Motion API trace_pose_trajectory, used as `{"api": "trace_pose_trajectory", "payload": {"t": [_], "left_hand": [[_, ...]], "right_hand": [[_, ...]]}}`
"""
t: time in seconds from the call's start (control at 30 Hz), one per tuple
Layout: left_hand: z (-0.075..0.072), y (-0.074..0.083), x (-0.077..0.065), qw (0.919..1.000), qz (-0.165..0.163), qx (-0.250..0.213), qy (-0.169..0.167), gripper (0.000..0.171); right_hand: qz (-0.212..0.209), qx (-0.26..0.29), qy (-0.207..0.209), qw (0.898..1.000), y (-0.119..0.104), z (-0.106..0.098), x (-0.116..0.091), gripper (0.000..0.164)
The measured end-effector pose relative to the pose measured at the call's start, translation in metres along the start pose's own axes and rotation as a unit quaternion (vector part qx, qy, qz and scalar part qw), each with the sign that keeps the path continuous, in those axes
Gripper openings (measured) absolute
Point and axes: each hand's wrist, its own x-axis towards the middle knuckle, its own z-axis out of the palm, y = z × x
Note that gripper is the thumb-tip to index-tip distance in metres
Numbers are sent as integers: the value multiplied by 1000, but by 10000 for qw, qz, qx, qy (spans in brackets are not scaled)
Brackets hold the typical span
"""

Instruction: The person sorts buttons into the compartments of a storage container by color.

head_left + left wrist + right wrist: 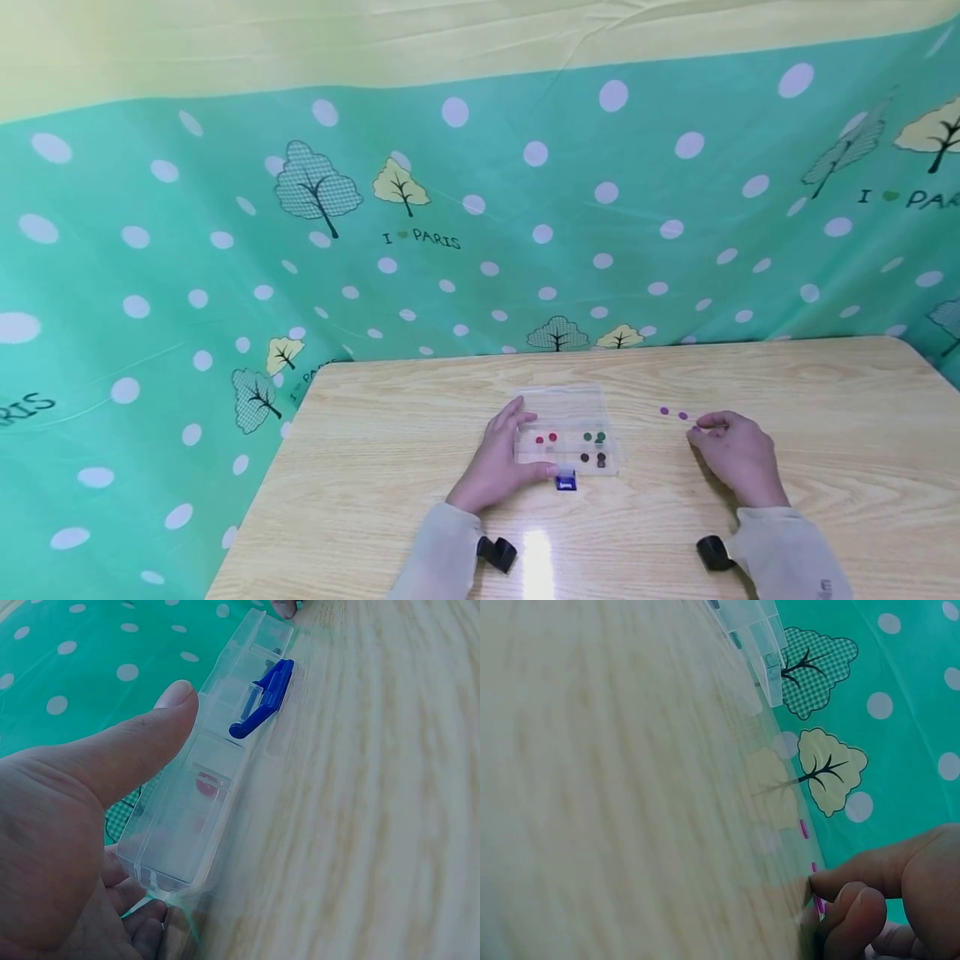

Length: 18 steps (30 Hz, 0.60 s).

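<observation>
A clear plastic compartment box (567,454) lies on the table with its lid open toward the back. My left hand (501,454) holds its left end, thumb along the front wall and fingers round the back corner. Inside are small red discs (552,437), green discs (601,437) and dark discs (585,457) in separate compartments. A blue latch (566,482) hangs at the front. To the right, my right hand (738,454) pinches a small purple disc (820,904) between thumb and index finger, down at the tabletop. Two other purple discs (673,413) lie just left of its fingertips.
The wood-grain table (375,433) ends at a green dotted curtain (487,208) along the back and left. Black wrist straps (497,553) sit on both sleeves. A bright light reflection shows on the table between the forearms.
</observation>
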Motion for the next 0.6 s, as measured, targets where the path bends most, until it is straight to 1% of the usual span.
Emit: {"api": "trace_pose_trajectory", "payload": {"t": [0.27,0.6], "left_hand": [[0,2,-1,10000,-23,-67,0,89],[1,1,-1,9999,21,-132,26,87]], "right_hand": [[128,-48,59,9999,-1,1,-1,34],[120,-34,93,9999,-2,2,-2,31]]}}
